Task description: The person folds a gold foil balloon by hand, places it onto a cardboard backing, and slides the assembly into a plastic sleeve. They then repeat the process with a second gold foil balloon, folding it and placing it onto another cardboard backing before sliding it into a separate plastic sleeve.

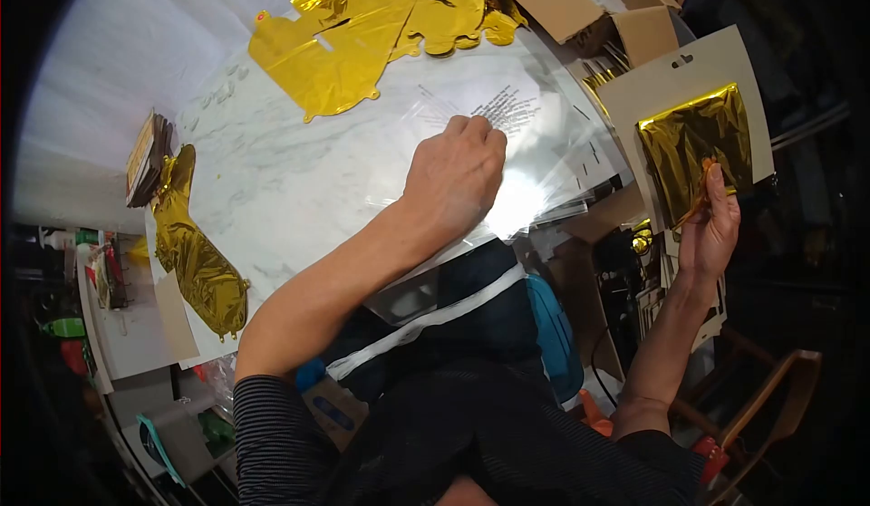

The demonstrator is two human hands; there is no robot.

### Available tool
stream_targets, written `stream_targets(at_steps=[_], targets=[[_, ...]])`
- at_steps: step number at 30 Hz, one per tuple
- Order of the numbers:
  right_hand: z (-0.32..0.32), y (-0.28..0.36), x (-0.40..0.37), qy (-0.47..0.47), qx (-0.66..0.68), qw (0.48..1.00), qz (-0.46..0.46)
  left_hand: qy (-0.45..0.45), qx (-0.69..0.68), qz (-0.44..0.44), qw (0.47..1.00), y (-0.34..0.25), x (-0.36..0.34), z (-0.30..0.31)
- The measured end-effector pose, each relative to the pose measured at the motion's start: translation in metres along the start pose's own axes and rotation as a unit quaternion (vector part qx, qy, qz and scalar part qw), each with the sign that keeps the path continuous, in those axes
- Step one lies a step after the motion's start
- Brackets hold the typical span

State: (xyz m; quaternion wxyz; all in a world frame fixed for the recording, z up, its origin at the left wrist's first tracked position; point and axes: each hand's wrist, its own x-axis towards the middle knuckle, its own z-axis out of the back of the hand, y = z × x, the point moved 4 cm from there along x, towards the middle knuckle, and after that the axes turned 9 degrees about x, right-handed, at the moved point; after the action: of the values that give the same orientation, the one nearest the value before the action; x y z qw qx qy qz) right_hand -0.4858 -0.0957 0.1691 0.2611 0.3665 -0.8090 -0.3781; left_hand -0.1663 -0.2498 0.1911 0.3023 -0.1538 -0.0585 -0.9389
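Note:
My left hand (pixel 458 175) is closed, fingers curled down onto a fanned stack of clear plastic bags (pixel 535 157) with printed text. It seems to pinch one of the bags, though its fingertips are hidden. Out to the right, my right hand (pixel 711 230) grips a pale card (pixel 630 89) with a hang hole at its top. A folded gold foil balloon (pixel 693 139) lies flat against that card, with my thumb pressing on it near a small orange piece.
Flat gold foil balloons (pixel 353 44) spread over the far side of the marble-patterned table (pixel 272 171). Another gold foil piece (pixel 204 275) lies at the left edge beside a stack of cards (pixel 149 157). An open cardboard box (pixel 566 8) stands at the back right. A wooden chair (pixel 779 397) is at lower right.

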Motion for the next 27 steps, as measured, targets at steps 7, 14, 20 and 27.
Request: stream_targets(at_steps=[7, 14, 20, 27], targets=[[0.006, -0.005, -0.003, -0.03, 0.011, 0.999, -0.008, 0.053, 0.021, -0.036, 0.998, -0.029, 0.014, -0.004], [0.008, -0.005, -0.011, -0.025, 0.004, 1.0, -0.008, 0.027, 0.063, -0.028, 0.997, -0.04, 0.022, -0.007], [0.005, -0.001, -0.019, -0.024, 0.015, 1.0, -0.01, 0.041, 0.064, 0.022, 0.997, -0.024, 0.039, -0.006], [-0.002, 0.005, -0.026, -0.039, 0.027, 0.999, 0.0, -0.159, -0.035, 0.104, 0.981, 0.032, -0.011, 0.098]])
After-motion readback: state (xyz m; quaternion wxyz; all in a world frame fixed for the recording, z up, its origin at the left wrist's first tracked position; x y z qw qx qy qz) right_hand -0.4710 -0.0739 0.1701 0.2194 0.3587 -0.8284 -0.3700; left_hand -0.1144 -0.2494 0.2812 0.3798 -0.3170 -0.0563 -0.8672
